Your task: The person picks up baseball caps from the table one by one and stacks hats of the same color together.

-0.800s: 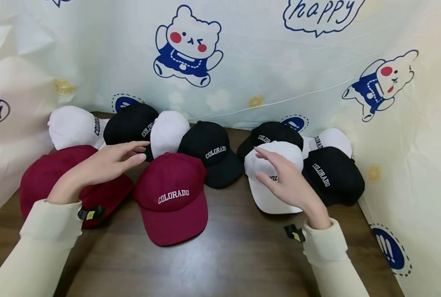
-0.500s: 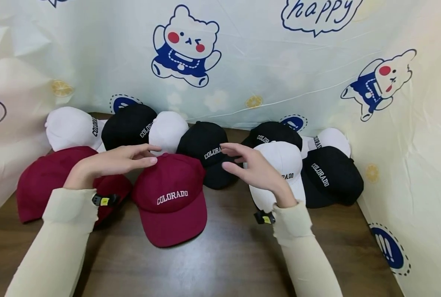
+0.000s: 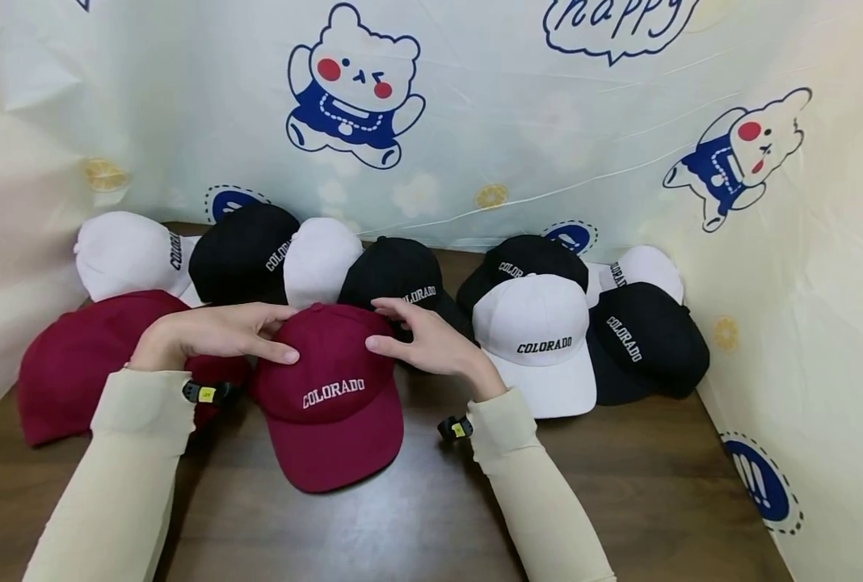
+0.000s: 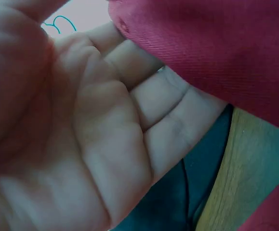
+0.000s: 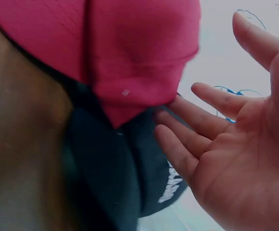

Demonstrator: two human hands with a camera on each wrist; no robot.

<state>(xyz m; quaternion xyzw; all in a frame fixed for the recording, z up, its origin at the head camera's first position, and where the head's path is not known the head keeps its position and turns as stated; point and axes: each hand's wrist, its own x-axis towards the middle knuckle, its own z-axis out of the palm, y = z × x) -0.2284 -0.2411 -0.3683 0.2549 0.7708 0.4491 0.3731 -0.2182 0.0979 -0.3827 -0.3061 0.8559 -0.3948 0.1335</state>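
Note:
A burgundy baseball cap (image 3: 337, 440) with white COLORADO lettering lies brim forward on the table, between both hands. My left hand (image 3: 213, 333) is at its left side, thumb against the crown. In the left wrist view the fingers (image 4: 153, 101) of that hand reach behind the cap's edge, partly hidden by it. On the other side is my right hand (image 3: 431, 343), thumb and fingers spread beside the crown. The right wrist view shows its fingers (image 5: 178, 139) extended close to the cap's fabric. Behind the right hand sits a black cap (image 3: 395, 267).
A second burgundy cap (image 3: 75, 364) lies beneath the left forearm. Along the back are a white cap (image 3: 122, 250), a black cap (image 3: 238, 250) and another white cap (image 3: 322, 259). To the right stand a white cap (image 3: 526, 315) and a black cap (image 3: 657, 347). Printed cloth (image 3: 504, 105) surrounds the wooden table (image 3: 330, 541).
My right hand has moved left from over the white cap to the burgundy cap's right side. My left hand has shifted right and lowered to its left side. The burgundy cap stays nearly in place.

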